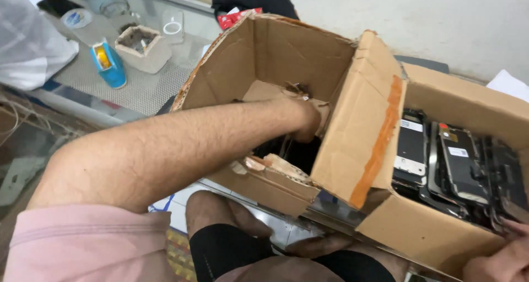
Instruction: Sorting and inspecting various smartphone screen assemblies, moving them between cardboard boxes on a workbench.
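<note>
A torn, creased cardboard box of corrugated brown board fills the centre of the frame, its flaps ragged and one wall striped with orange tape. The left hand is plunged into it from the lower left, bare forearm stretched across the opening; the fingers are buried among cardboard scraps in the dark interior, so the grip cannot be made out. To the right, a second open carton is packed with flat, glossy black phone screens stood on edge. The right hand is cut off at the lower right corner, resting against that carton's rim; its grip is hidden too. On the mesh-patterned tabletop at upper left, a blue tape dispenser is seen.
</note>
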